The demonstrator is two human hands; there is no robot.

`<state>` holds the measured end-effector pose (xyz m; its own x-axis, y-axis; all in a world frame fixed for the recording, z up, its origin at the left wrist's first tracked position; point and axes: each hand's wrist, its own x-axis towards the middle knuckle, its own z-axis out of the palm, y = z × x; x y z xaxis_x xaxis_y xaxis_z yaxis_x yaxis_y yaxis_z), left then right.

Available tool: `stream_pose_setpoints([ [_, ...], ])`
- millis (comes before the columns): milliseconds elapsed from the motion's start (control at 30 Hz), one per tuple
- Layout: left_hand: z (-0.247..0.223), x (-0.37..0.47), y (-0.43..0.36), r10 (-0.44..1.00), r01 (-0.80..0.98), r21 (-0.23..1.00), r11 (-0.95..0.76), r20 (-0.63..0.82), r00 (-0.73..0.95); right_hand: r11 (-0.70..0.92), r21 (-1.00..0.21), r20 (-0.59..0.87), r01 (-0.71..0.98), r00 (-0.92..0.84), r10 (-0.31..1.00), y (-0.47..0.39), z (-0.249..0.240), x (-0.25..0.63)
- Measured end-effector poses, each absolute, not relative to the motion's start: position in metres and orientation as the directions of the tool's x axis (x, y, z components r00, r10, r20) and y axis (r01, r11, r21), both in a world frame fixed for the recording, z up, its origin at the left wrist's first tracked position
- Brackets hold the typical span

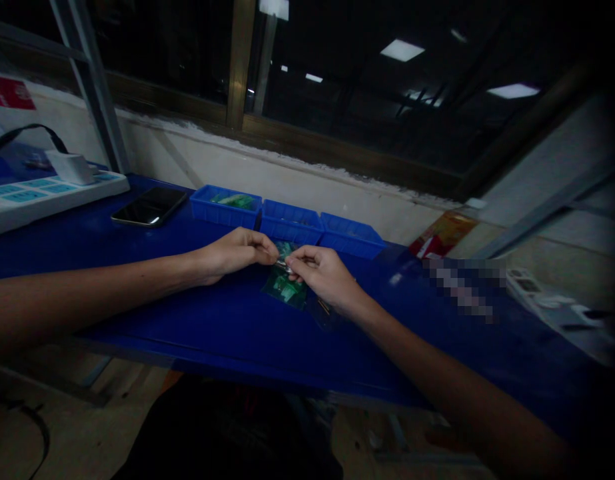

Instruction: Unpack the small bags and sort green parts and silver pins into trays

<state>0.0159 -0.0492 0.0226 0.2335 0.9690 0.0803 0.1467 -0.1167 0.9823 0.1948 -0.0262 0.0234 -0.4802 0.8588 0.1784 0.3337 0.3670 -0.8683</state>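
My left hand (pixel 240 254) and my right hand (pixel 323 275) meet over the blue table, fingers pinched close together. Between their fingertips is a small silvery metal piece (pixel 282 265), partly covered by the fingers; its exact kind is too small to make out. Both hands appear closed on it. Beneath them lies a clear bag with green pieces (pixel 287 290). Beside it, under my right wrist, rests another clear bag with thin brass-coloured pins (pixel 324 308).
Three blue bins, the left bin (pixel 226 215), middle bin (pixel 291 230) and right bin (pixel 354 241), line the table's back edge. A phone (pixel 150 205) and a white power strip (pixel 52 193) lie left. At right is another white power strip (pixel 552 300). The blue table (pixel 197 333) ends near my lap.
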Motion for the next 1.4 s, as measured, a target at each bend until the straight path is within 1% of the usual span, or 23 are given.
stream_pose_setpoints([
  [133,0.025,0.015,-0.05,0.968,0.141,0.984,-0.106,0.07,0.241,0.358,-0.897,0.187,0.26,-0.51,0.84,-0.029,0.023,0.194],
  [267,0.027,0.014,-0.051,0.96,0.114,0.989,-0.093,0.059,0.272,0.326,-0.924,0.192,0.202,-0.491,0.85,-0.03,0.022,0.193],
  [400,0.029,0.013,-0.051,0.97,0.092,0.993,-0.08,0.057,0.235,0.311,-0.934,0.198,0.177,-0.467,0.862,-0.029,0.024,0.194],
  [567,0.029,0.011,-0.047,0.993,0.039,0.999,-0.027,0.022,0.116,0.345,-0.921,0.249,0.182,-0.406,0.88,-0.025,0.025,0.197],
  [667,0.027,0.011,-0.046,0.988,0.008,0.999,0.042,-0.043,0.147,0.423,-0.877,0.314,0.227,-0.395,0.863,-0.023,0.025,0.201],
  [700,0.026,0.012,-0.046,0.983,0.0,0.998,0.068,-0.067,0.172,0.487,-0.834,0.366,0.259,-0.401,0.84,-0.023,0.026,0.202],
  [733,0.026,0.013,-0.047,0.976,-0.007,0.995,0.097,-0.094,0.195,0.568,-0.765,0.429,0.302,-0.419,0.8,-0.024,0.026,0.203],
  [767,0.026,0.014,-0.048,0.969,-0.015,0.992,0.125,-0.119,0.219,0.657,-0.668,0.494,0.348,-0.453,0.742,-0.025,0.026,0.204],
  [833,0.026,0.016,-0.051,0.954,-0.017,0.989,0.149,-0.14,0.266,0.808,-0.422,0.581,0.412,-0.561,0.589,-0.028,0.028,0.207],
  [900,0.026,0.017,-0.054,0.947,0.022,0.995,0.1,-0.102,0.304,0.881,-0.21,0.594,0.423,-0.66,0.459,-0.031,0.029,0.209],
  [933,0.027,0.017,-0.054,0.945,0.059,0.997,0.054,-0.07,0.319,0.896,-0.139,0.595,0.423,-0.687,0.417,-0.032,0.029,0.209],
  [1000,0.026,0.015,-0.053,0.936,0.145,0.988,-0.06,0.005,0.353,0.905,-0.061,0.602,0.42,-0.708,0.369,-0.033,0.03,0.21],
  [1067,0.026,0.012,-0.049,0.908,0.23,0.954,-0.191,0.083,0.411,0.912,-0.061,0.613,0.405,-0.706,0.354,-0.032,0.03,0.21],
  [1133,0.025,0.007,-0.044,0.863,0.311,0.893,-0.326,0.146,0.483,0.919,-0.111,0.606,0.379,-0.707,0.365,-0.03,0.031,0.21],
  [1200,0.026,0.003,-0.04,0.825,0.381,0.825,-0.418,0.169,0.539,0.918,-0.17,0.585,0.358,-0.714,0.386,-0.03,0.031,0.21],
  [1300,0.027,-0.001,-0.037,0.8,0.451,0.758,-0.47,0.151,0.581,0.915,-0.223,0.564,0.337,-0.721,0.403,-0.031,0.032,0.21],
  [1400,0.029,-0.002,-0.038,0.794,0.487,0.729,-0.481,0.128,0.594,0.913,-0.253,0.56,0.32,-0.722,0.408,-0.034,0.033,0.208],
])
